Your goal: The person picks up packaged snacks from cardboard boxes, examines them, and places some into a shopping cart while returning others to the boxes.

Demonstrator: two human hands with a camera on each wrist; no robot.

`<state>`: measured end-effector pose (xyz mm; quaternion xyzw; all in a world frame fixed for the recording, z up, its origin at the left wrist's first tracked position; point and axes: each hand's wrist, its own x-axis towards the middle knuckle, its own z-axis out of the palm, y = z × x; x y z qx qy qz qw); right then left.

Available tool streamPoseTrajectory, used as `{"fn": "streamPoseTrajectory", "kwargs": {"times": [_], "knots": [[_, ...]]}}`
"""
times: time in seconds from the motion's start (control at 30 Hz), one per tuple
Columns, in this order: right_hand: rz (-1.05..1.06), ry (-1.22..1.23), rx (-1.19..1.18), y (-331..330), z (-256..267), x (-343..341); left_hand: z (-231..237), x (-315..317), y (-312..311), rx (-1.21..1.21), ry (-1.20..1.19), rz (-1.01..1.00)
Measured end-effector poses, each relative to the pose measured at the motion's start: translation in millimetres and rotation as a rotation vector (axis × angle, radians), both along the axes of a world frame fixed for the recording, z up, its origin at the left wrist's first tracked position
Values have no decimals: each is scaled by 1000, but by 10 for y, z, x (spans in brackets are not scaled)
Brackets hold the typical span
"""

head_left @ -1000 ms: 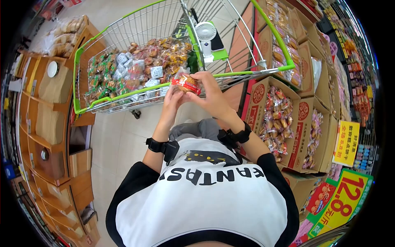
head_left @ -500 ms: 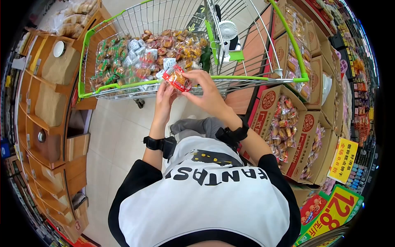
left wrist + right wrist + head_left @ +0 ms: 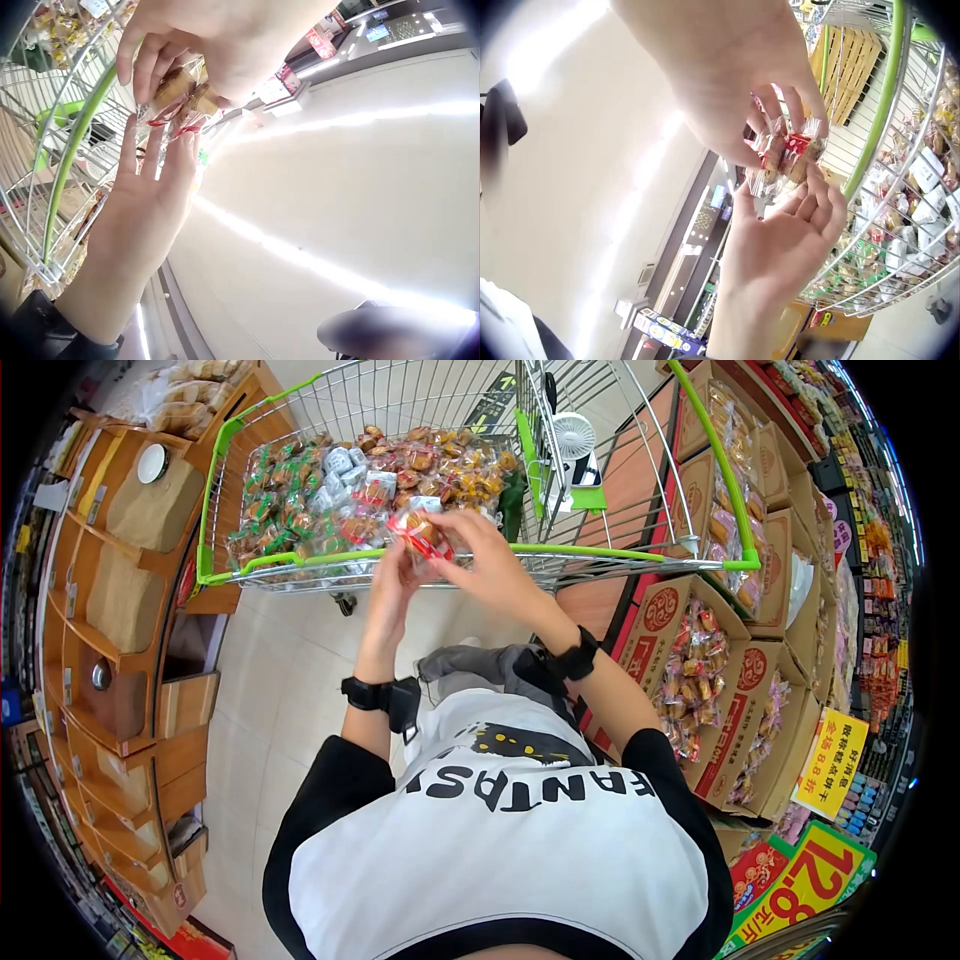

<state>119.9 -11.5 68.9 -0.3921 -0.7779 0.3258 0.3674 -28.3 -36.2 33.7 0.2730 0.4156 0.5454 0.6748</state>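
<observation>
A small packet in clear and red wrapping [image 3: 425,535] with brown baked pieces inside is between both hands, above the cart's near rim. My left hand [image 3: 388,600] grips its near left side with curled fingers. My right hand [image 3: 492,568] has thumb and fingers at its right side. In the left wrist view the right hand [image 3: 142,225] holds the packet [image 3: 180,97] from below, opposite the left hand [image 3: 217,37]. The right wrist view shows the packet [image 3: 787,157] between the right hand [image 3: 735,75] and the left hand's [image 3: 780,247] bent fingers.
The wire cart [image 3: 470,550] with green edges holds many wrapped snacks [image 3: 300,500]. A white fan [image 3: 573,435] stands at its right part. Open cartons [image 3: 655,620] of packets line the right side, above price signs [image 3: 815,875]. Wooden shelves [image 3: 110,740] stand at left.
Both hands and the packet have moved slightly up and left in the head view, with the packet tilting. The cart and cartons have shifted to the right in the picture.
</observation>
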Motion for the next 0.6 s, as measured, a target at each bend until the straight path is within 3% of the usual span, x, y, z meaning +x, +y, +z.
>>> {"fn": "streamPoseTrajectory", "kwargs": {"times": [0.13, 0.33, 0.37, 0.43, 0.6], "knots": [[105, 71, 55, 115, 130, -125, 129, -197, 288, 115, -20, 99], [121, -18, 84, -23, 71, 9, -80, -279, 367, -55, 101, 285], [123, -63, 38, -73, 36, 78, -70, -268, 313, -54, 100, 280], [120, -109, -13, -176, -19, 225, -31, -241, 190, -20, 280, 37], [58, -156, -184, -395, -75, 557, -179, -1, -63, -27, 296, -49]]}}
